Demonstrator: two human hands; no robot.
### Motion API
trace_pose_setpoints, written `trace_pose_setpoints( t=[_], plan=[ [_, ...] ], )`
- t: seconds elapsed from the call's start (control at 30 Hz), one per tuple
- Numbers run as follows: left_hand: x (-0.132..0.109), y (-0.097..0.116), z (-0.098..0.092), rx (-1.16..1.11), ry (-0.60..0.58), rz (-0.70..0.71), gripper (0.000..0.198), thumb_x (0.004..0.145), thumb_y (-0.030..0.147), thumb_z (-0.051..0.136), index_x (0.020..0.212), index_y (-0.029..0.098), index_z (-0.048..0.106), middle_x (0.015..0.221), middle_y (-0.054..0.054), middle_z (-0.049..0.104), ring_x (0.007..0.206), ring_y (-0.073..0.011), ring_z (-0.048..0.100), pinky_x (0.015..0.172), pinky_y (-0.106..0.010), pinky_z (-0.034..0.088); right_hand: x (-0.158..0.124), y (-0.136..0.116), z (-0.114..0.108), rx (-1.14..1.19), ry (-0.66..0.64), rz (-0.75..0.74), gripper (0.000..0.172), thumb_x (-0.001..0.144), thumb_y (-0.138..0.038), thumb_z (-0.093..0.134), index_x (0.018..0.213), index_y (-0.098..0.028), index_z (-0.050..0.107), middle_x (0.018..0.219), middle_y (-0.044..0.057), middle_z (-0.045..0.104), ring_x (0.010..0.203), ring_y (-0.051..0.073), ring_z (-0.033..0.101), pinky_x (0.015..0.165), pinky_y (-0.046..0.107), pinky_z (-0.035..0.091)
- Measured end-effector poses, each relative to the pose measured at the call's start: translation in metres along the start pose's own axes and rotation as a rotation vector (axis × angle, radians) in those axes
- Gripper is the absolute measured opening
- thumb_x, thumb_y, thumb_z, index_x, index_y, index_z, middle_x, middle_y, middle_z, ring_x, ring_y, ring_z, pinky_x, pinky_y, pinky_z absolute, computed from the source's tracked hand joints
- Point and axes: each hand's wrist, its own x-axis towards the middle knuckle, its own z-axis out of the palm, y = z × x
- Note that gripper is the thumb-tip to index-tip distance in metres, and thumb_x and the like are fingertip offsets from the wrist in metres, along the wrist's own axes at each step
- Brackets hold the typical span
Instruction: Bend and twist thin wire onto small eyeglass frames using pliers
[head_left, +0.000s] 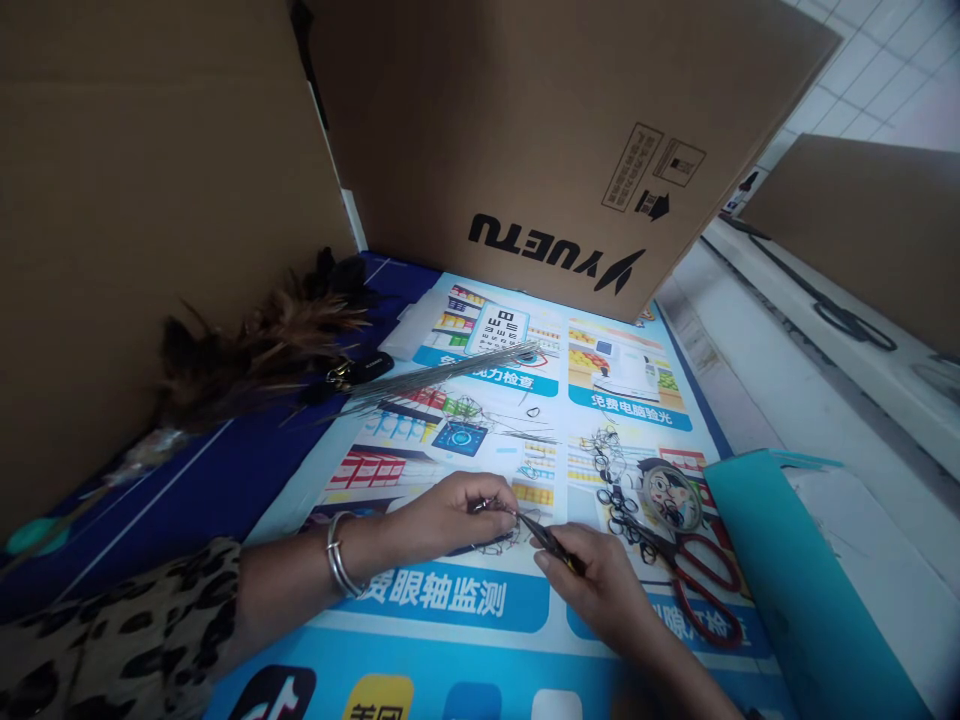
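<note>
Near the middle of the printed mat, my left hand (469, 515) pinches a small piece of thin wire between thumb and fingers. My right hand (592, 580) is closed around dark-tipped pliers (551, 545), their points meeting the wire at my left fingertips. More thin wire (506, 540) shows beneath the left hand, partly hidden by it. To the right of the pliers lie several small dark rings or loops (619, 500). Beside them are red-handled scissors (705, 590) and a round clear container (671, 495) with a cartoon print.
Straight wires (450, 370) lie in a bundle beyond my hands. Brown feathers (255, 345) rest on the blue cloth at left. Cardboard walls (525, 130) stand at the back and left; a teal box (810, 590) stands at right.
</note>
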Motion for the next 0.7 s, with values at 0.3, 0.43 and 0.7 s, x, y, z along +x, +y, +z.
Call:
trace_pose_setpoints(
  t=[0.3,0.43,0.7],
  plan=[
    [0.0011,-0.0040,0.0000,0.076,0.035,0.046,0.018,0.079,0.029,0.054,0.081,0.012,0.059,0.069,0.000,0.054,0.058,-0.0080,0.045,0.053,-0.018,0.037,-0.0009,0.0010,0.0001,-0.004,-0.012,0.006,0.020,0.083,-0.030,0.046,0.067,-0.018,0.049,0.062,-0.003,0.047,0.060,0.010,0.045,0.053,0.020,0.025],
    [0.0012,-0.0044,-0.0011,0.084,0.039,0.062,0.018,0.079,0.029,0.054,0.082,0.012,0.059,0.070,-0.001,0.056,0.060,-0.0089,0.047,0.055,-0.019,0.038,-0.0012,0.0010,-0.0005,-0.012,-0.017,0.006,0.019,0.083,-0.030,0.047,0.068,-0.018,0.050,0.063,-0.003,0.047,0.061,0.010,0.045,0.053,0.020,0.025],
    [0.0010,-0.0011,-0.0016,0.121,0.032,0.049,0.017,0.079,0.028,0.053,0.080,0.012,0.059,0.069,0.000,0.054,0.059,-0.0088,0.046,0.054,-0.019,0.038,-0.0013,-0.0020,-0.0020,-0.030,-0.029,0.010,0.023,0.082,-0.030,0.048,0.063,-0.018,0.044,0.062,-0.003,0.044,0.060,0.010,0.045,0.052,0.019,0.025]
  ],
)
